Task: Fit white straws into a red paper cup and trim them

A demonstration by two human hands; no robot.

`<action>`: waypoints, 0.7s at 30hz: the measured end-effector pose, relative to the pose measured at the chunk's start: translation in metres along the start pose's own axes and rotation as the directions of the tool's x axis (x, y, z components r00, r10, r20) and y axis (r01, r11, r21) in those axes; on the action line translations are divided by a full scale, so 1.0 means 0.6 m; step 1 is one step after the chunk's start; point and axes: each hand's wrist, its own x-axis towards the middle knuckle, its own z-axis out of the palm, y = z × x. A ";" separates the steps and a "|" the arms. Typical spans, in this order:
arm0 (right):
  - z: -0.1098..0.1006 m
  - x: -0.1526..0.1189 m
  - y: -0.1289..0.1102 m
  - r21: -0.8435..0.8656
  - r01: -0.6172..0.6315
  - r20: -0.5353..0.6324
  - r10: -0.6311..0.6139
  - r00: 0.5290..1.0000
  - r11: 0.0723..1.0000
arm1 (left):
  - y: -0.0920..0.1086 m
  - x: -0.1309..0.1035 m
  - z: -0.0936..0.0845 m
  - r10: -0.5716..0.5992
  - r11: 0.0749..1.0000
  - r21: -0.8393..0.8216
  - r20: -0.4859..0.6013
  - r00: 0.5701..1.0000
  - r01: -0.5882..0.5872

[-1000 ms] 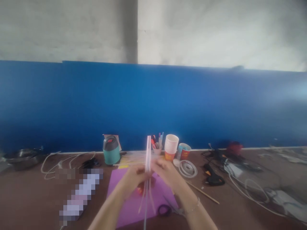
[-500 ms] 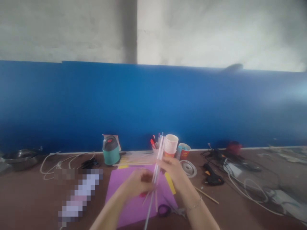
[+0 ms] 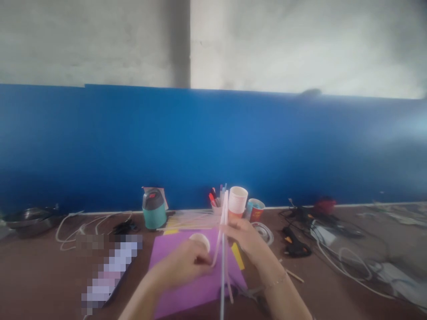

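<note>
My right hand [image 3: 242, 233] is closed round a bundle of long, thin, pale straws [image 3: 223, 266], held nearly upright. My left hand [image 3: 185, 262], somewhat blurred, has its fingers curled at the lower end of one straw that slants away from the bundle. Just behind the left hand is a white round paper cup [image 3: 200, 240], partly covered by that hand. Below both hands lies a sheet of purple paper [image 3: 187, 293]. Scissors [image 3: 243, 293] rest at its right edge, partly hidden by the straws and my right forearm.
Behind stand a teal pot [image 3: 154, 218], a pen cup [image 3: 216, 208], stacked paper cups [image 3: 238, 200] and a red cup [image 3: 256, 209]. More straws [image 3: 196, 218] lie at the back. To the right are a tape roll [image 3: 263, 233], glue gun [image 3: 295, 244] and cables [image 3: 353, 266].
The straws have swung more upright, with one now angled toward my left hand. My left hand has shifted slightly left and down, and the white cup shows behind it.
</note>
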 end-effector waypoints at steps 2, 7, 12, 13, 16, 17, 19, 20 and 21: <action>-0.001 0.000 0.002 -0.009 -0.019 0.044 0.020 0.999 1.000 | 0.006 -0.004 0.004 0.056 0.997 0.061 0.007 0.998 -0.057; 0.001 -0.006 -0.003 -0.046 -0.118 0.242 0.126 0.962 0.992 | 0.053 -0.018 0.015 0.199 0.976 0.067 0.137 0.970 -0.209; 0.004 -0.005 0.001 0.065 -0.171 0.292 0.145 0.945 0.983 | 0.063 -0.020 0.017 0.153 0.988 -0.033 0.045 0.987 -0.151; 0.003 -0.002 0.004 0.125 -0.152 0.240 0.119 0.963 0.980 | 0.056 -0.016 0.015 0.127 0.990 -0.055 -0.004 0.992 -0.127; -0.001 0.008 0.011 0.272 -0.030 -0.002 0.032 0.999 0.962 | 0.028 0.000 0.007 -0.019 0.978 -0.209 -0.163 0.986 -0.015; -0.002 0.011 0.012 0.312 0.014 -0.078 0.011 0.997 0.950 | 0.021 0.007 0.004 -0.099 0.950 -0.311 -0.231 0.968 0.024; -0.005 0.015 0.016 0.394 0.080 -0.178 -0.009 0.984 0.916 | 0.010 0.019 0.001 -0.233 0.848 -0.530 -0.348 0.908 0.014; -0.005 0.016 0.017 0.438 0.104 -0.208 -0.012 0.978 0.893 | 0.008 0.024 0.001 -0.279 0.780 -0.626 -0.367 0.887 -0.013; -0.005 0.018 0.019 0.477 0.121 -0.228 -0.010 0.974 0.870 | 0.006 0.028 0.003 -0.310 0.707 -0.705 -0.365 0.878 -0.044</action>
